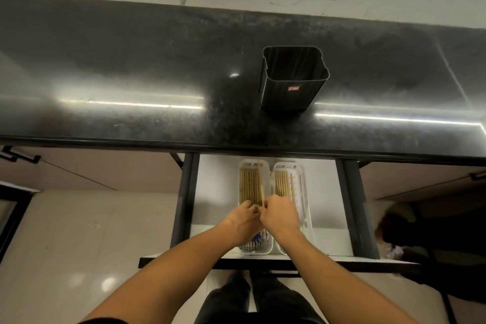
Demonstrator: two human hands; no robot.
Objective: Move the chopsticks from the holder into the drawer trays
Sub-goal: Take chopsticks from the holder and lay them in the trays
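Observation:
A black square holder (293,79) stands on the dark countertop and looks empty inside. Below it the drawer (323,192) is pulled out. Two white slotted trays sit side by side in it: the left tray (243,166) and the right tray (299,171), each with several wooden chopsticks lying lengthwise. My left hand (243,221) and my right hand (281,214) meet over the near part of the left tray. Together they pinch a chopstick (261,181) that points away from me along the left tray's right side.
The dark polished countertop (131,87) runs across the view, with a marble wall behind it. The drawer's black front edge (184,262) lies close to my body. Cabinet doors with black handles (21,156) flank the drawer. A dark shape sits low at the right.

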